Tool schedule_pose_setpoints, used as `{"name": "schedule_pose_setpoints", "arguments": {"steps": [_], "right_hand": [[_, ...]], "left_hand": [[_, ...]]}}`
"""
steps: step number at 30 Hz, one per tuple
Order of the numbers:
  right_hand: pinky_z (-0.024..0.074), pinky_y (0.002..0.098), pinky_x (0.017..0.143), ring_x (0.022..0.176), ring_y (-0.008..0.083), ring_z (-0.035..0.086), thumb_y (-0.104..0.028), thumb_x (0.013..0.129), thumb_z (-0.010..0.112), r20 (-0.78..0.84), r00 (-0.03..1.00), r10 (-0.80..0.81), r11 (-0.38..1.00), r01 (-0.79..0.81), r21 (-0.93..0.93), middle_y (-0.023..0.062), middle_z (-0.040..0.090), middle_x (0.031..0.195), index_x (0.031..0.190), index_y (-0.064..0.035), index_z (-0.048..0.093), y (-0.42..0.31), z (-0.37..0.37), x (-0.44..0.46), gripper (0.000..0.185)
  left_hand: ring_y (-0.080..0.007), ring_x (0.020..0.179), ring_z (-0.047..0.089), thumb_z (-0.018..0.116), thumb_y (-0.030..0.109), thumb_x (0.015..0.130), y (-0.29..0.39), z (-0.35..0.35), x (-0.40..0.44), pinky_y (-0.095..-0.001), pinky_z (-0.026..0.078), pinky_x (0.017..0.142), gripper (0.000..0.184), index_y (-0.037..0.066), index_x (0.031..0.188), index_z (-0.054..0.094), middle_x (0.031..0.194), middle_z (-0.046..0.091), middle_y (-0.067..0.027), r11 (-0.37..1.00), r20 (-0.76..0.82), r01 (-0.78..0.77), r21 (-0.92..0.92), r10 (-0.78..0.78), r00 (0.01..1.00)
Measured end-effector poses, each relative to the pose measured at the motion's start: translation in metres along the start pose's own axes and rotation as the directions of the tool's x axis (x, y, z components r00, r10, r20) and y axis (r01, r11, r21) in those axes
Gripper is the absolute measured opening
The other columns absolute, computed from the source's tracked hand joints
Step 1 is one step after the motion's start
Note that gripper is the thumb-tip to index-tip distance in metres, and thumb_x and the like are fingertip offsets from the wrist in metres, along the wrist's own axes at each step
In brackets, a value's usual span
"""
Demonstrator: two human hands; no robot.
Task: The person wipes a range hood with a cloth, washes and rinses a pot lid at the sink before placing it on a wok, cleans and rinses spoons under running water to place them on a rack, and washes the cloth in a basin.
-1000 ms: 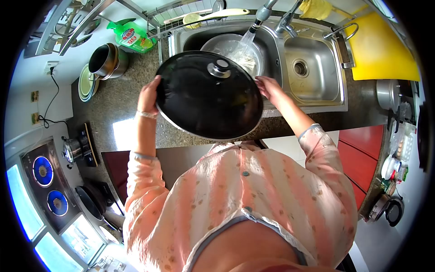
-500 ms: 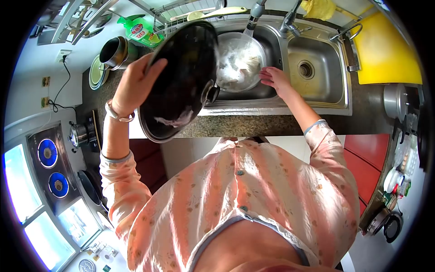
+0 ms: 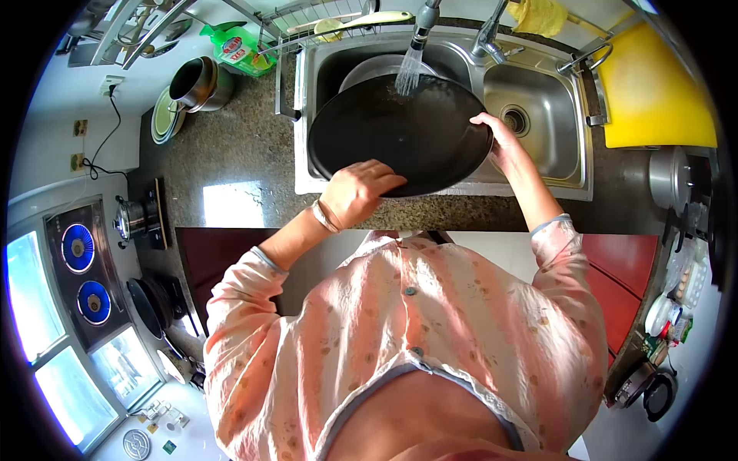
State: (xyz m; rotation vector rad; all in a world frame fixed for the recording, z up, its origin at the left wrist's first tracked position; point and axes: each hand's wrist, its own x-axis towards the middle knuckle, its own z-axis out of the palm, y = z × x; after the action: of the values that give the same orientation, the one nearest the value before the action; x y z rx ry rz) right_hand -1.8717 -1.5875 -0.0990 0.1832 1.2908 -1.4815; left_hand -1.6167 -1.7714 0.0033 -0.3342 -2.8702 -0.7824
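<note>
Black lid (image 3: 396, 138) — left hand (image 3: 360, 188), right hand (image 3: 503, 144) grip | bowl (image 3: 369, 71) beneath — contents hidden

We wear a loose top (image 3: 369, 307), pink-and-cream striped, brown-flecked; blue-grey cuffs (image 3: 550, 224), lace-edged neckline (image 3: 378, 379), dark teal buttons (image 3: 410, 291). Pale bracelet (image 3: 324, 217), left side.

Speckled stone counter (image 3: 173, 173), red cabinets (image 3: 615, 276) (bright window (image 3: 73, 399)).

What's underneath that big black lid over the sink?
Beneath the lid, part of a bowl shows past its far edge, in the left basin. The rest of the bowl, and anything in that part, is hidden.
</note>
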Motion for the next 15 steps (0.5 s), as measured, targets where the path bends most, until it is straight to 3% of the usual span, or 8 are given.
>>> {"name": "schedule_pose_setpoints", "arguments": {"steps": [1,4,8,10,11,13,14,15], "right_hand": [[0.0497,0.0298,0.065,0.069,0.0164,0.060,-0.015,0.073,0.063,-0.048,0.998,-0.043,0.999,0.044,0.014,0.0040,0.063,0.078,0.086,-0.0078,0.061,0.003,-0.008,0.009,0.015],[0.0482,0.0294,0.068,0.076,0.0141,0.057,-0.009,0.073,0.061,-0.105,0.979,-0.172,0.984,0.175,0.021,0.0022,0.059,0.083,0.091,-0.0078,0.059,0.001,-0.009,0.004,0.018],[0.0455,0.0282,0.074,0.085,0.0123,0.053,-0.001,0.073,0.059,-0.160,0.909,-0.384,0.922,0.387,-0.017,0.0005,0.057,0.089,0.097,-0.0085,0.057,0.001,-0.006,-0.008,0.025],[0.0449,0.0282,0.075,0.087,0.0127,0.052,-0.001,0.073,0.059,-0.177,0.900,-0.398,0.914,0.405,0.000,0.0005,0.056,0.090,0.099,-0.0086,0.057,0.005,-0.013,-0.006,0.027],[0.0444,0.0282,0.077,0.088,0.0131,0.052,-0.001,0.074,0.059,-0.199,0.889,-0.413,0.905,0.426,0.022,0.0004,0.056,0.091,0.100,-0.0087,0.056,0.006,-0.017,-0.005,0.028],[0.0457,0.0299,0.077,0.090,0.0138,0.052,-0.003,0.075,0.060,-0.167,0.886,-0.433,0.896,0.444,0.029,0.0007,0.056,0.090,0.098,-0.0096,0.056,0.005,-0.026,-0.004,0.025],[0.0470,0.0308,0.075,0.090,0.0145,0.053,-0.003,0.074,0.060,-0.182,0.903,-0.390,0.912,0.407,0.061,0.0011,0.056,0.091,0.097,-0.0101,0.056,0.005,-0.032,-0.001,0.024],[0.0483,0.0316,0.074,0.089,0.0152,0.054,-0.004,0.074,0.060,-0.197,0.917,-0.346,0.925,0.369,0.094,0.0014,0.056,0.091,0.096,-0.0106,0.055,0.006,-0.040,0.003,0.023]], "left_hand": [[-0.0269,0.096,0.057,0.063,-0.006,0.055,-0.006,0.008,-0.008,-0.0336,0.047,0.085,0.056,0.006,0.110,0.059,0.096,0.060,-0.0106,0.991,0.003,0.124,-0.057,-0.124,0.992],[-0.0332,0.112,0.045,0.059,-0.008,0.057,-0.023,0.034,-0.029,-0.0389,0.038,0.097,0.063,0.005,0.119,0.050,0.119,0.048,-0.0138,0.923,-0.162,0.383,-0.048,-0.385,0.908],[-0.0333,0.106,0.050,0.059,-0.003,0.070,-0.082,0.117,-0.076,-0.0376,0.041,0.093,0.061,0.000,0.127,0.038,0.119,0.047,-0.0166,0.808,-0.365,0.555,-0.198,-0.587,0.723],[-0.0257,0.097,0.056,0.063,0.012,0.082,-0.090,0.138,-0.066,-0.0345,0.047,0.084,0.051,-0.001,0.125,0.039,0.115,0.052,-0.0133,0.281,-0.094,0.413,-0.866,-0.903,0.418],[-0.0257,0.097,0.056,0.063,0.012,0.082,-0.090,0.141,-0.060,-0.0345,0.047,0.084,0.051,-0.001,0.125,0.039,0.115,0.052,-0.0133,0.279,-0.096,0.410,-0.868,-0.905,0.414],[-0.0208,0.090,0.059,0.064,0.023,0.085,-0.080,0.122,-0.035,-0.0317,0.051,0.076,0.045,0.001,0.119,0.045,0.108,0.057,-0.0100,-0.162,0.250,0.325,-0.932,-0.935,0.253],[-0.0205,0.091,0.060,0.066,0.018,0.083,-0.093,0.131,-0.036,-0.0331,0.052,0.076,0.036,0.003,0.112,0.050,0.103,0.060,-0.0092,-0.291,0.345,0.215,-0.932,-0.893,0.289],[-0.0205,0.091,0.060,0.066,0.018,0.083,-0.097,0.131,-0.034,-0.0331,0.052,0.076,0.036,0.003,0.112,0.050,0.103,0.060,-0.0092,-0.294,0.348,0.213,-0.932,-0.892,0.288]]}}
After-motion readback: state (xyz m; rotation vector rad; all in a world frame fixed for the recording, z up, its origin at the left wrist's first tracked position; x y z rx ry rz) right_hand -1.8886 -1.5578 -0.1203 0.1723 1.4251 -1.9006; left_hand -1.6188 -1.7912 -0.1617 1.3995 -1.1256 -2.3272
